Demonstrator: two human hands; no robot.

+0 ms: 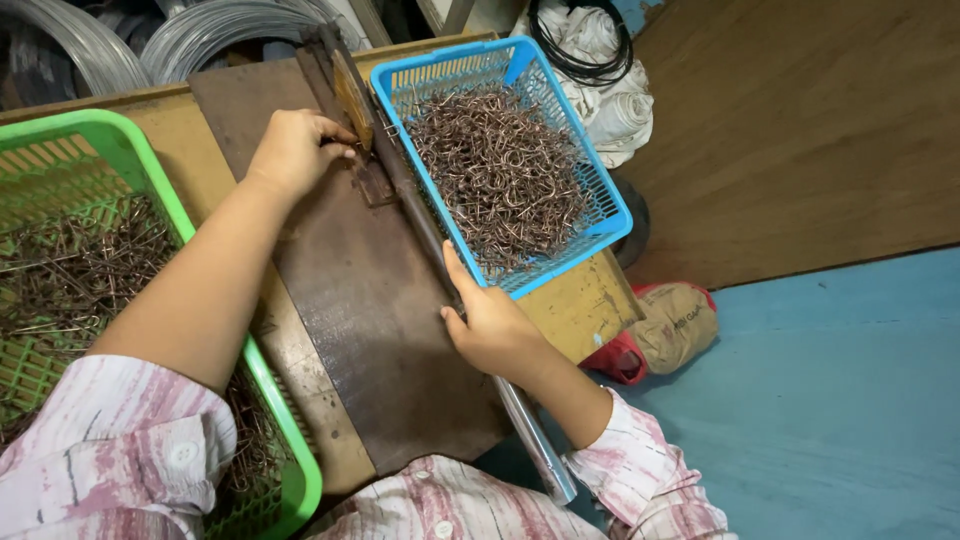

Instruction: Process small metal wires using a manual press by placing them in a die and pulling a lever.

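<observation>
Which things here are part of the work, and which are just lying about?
In use: left hand at the bending jig; right hand on the lever bar; blue basket; green basket.
Lying about: wire coils; cloth bundle; sack.

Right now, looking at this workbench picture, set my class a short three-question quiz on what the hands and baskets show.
1. True or false: the blue basket holds bent wire pieces.
2. Which hand grips the long metal lever?
A. left hand
B. right hand
C. neither
3. Fill in: the left hand rests at the top of the dark metal plate, and the basket on that side is coloured ____.

Key:
1. True.
2. B, the right hand closes around the lever beside the blue basket.
3. Green; the green basket also holds wire pieces.
</observation>
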